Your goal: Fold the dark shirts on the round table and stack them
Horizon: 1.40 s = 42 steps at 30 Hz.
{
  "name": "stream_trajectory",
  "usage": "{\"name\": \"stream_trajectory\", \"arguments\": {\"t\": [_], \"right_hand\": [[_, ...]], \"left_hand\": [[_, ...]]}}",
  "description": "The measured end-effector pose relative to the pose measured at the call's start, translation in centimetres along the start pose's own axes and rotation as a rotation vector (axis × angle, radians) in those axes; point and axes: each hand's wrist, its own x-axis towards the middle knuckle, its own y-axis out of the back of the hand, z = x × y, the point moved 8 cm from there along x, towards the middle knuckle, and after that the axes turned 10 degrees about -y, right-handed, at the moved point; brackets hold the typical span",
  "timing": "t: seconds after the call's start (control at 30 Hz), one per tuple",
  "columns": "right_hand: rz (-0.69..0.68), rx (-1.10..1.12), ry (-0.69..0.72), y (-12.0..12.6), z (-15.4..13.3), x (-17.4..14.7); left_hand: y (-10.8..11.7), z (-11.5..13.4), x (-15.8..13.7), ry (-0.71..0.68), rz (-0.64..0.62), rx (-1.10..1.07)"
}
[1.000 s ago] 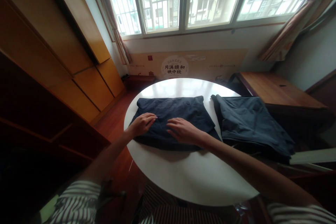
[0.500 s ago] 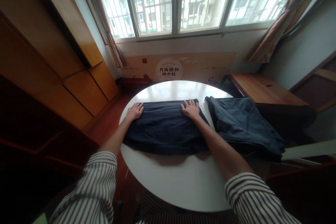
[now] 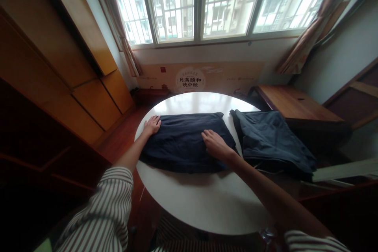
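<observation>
A folded navy garment point(image 3: 183, 138) lies spread across the white round table point(image 3: 203, 204), its lower edge curved. My left hand point(image 3: 152, 125) rests flat on its far left corner, fingers stretched out. Over the right part of the same garment is my right hand point(image 3: 215, 143), its fingers bent and held close together; whether cloth is pinched under them is hidden. Just right of it, a stack of folded dark blue-grey clothing point(image 3: 271, 138) lies on the table's right side and reaches past the edge.
A wooden desk point(image 3: 298, 102) stands beyond the clothing at the right. Tall wooden cabinets point(image 3: 94, 98) line the left side. Behind the table, a printed banner point(image 3: 212, 76) runs along the wall below a barred window point(image 3: 177, 4) with curtains at both sides.
My right hand has left the garment's far right corner and come nearer to me, its spread fingers now curled together. My left hand stays at the far left corner.
</observation>
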Motion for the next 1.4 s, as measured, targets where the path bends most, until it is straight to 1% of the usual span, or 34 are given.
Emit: {"name": "stream_trajectory", "arguments": {"t": [0.07,0.13,0.23,0.3,0.37,0.5,0.57,0.63,0.7,0.77,0.83,0.9,0.93,0.97,1.0,1.03,1.07,1.1,1.13,1.17,1.2,1.23,1.27,1.33,1.4], "right_hand": [[-0.04,-0.009,0.056,-0.6,-0.3,-3.1],[-0.048,-0.001,0.085,-0.8,0.4,-5.8],[0.056,-0.03,0.046,-0.3,2.7,-7.6],[0.121,-0.085,0.004,0.2,3.8,-7.5],[0.128,-0.126,-0.02,0.6,4.1,-6.8],[0.035,-0.172,-0.02,0.8,3.6,-5.8],[0.0,-0.163,0.012,0.7,3.5,-6.0],[-0.006,-0.142,0.038,0.6,3.8,-6.6],[-0.025,-0.129,0.039,0.6,4.3,-7.0],[-0.082,-0.121,0.027,0.6,4.8,-7.1],[-0.12,-0.105,0.007,1.2,4.7,-6.4],[-0.106,-0.067,-0.006,2.2,3.9,-5.1],[-0.087,-0.034,-0.006,2.7,3.3,-4.2],[-0.074,0.007,0.003,3.1,2.6,-3.3],[-0.069,0.051,0.019,3.2,1.8,-2.4],[-0.067,0.096,0.038,3.2,0.9,-1.6],[-0.066,0.14,0.059,3.0,0.1,-0.8],[-0.062,0.182,0.077,2.8,-0.6,0.0],[-0.057,0.224,0.095,2.6,-1.2,0.7],[-0.05,0.267,0.117,2.3,-1.8,1.2],[-0.045,0.308,0.146,2.0,-2.4,1.7],[-0.048,0.34,0.179,1.6,-3.0,2.1],[-0.064,0.361,0.212,1.0,-3.5,2.4],[-0.141,0.362,0.235,-0.6,-4.4,2.9],[-0.215,0.32,0.194,-2.6,-4.6,3.2]], "left_hand": [[0.0,0.0,0.0,0.0,0.005,0.0],[-0.1,0.0,0.1,-0.001,0.008,0.0],[-0.3,-0.2,0.3,-0.002,0.009,-0.003],[-0.4,-0.3,0.5,-0.004,0.01,-0.005],[-0.5,-0.4,0.5,-0.006,0.011,-0.006],[-0.5,-0.3,0.5,-0.008,0.005,-0.008],[-0.5,-0.3,0.4,-0.01,0.003,-0.008],[-0.4,-0.4,0.3,-0.009,0.003,-0.009],[-0.4,-0.5,0.3,-0.006,0.004,-0.01],[-0.2,-0.4,0.3,0.0,0.004,-0.01],[0.2,0.3,0.2,0.007,0.01,-0.005],[1.4,2.0,-0.4,-0.018,0.07,0.019],[2.3,3.4,-1.1,-0.061,0.126,0.027],[3.2,5.2,-2.1,-0.136,0.186,0.019],[4.1,7.2,-3.5,-0.241,0.235,-0.009],[4.8,9.3,-5.2,-0.375,0.257,-0.054],[5.3,11.4,-7.2,-0.529,0.242,-0.111],[5.5,13.3,-9.5,-0.689,0.2,-0.161],[5.6,14.8,-11.9,-0.846,0.148,-0.19],[5.7,15.8,-14.3,-0.974,0.108,-0.198],[5.7,16.3,-16.3,-1.065,0.088,-0.19],[5.6,16.4,-17.9,-1.119,0.087,-0.173],[5.5,16.2,-18.9,-1.137,0.098,-0.158],[4.9,15.4,-20.1,-1.131,0.106,-0.154],[4.1,14.7,-20.6,-1.124,0.093,-0.184]]}}
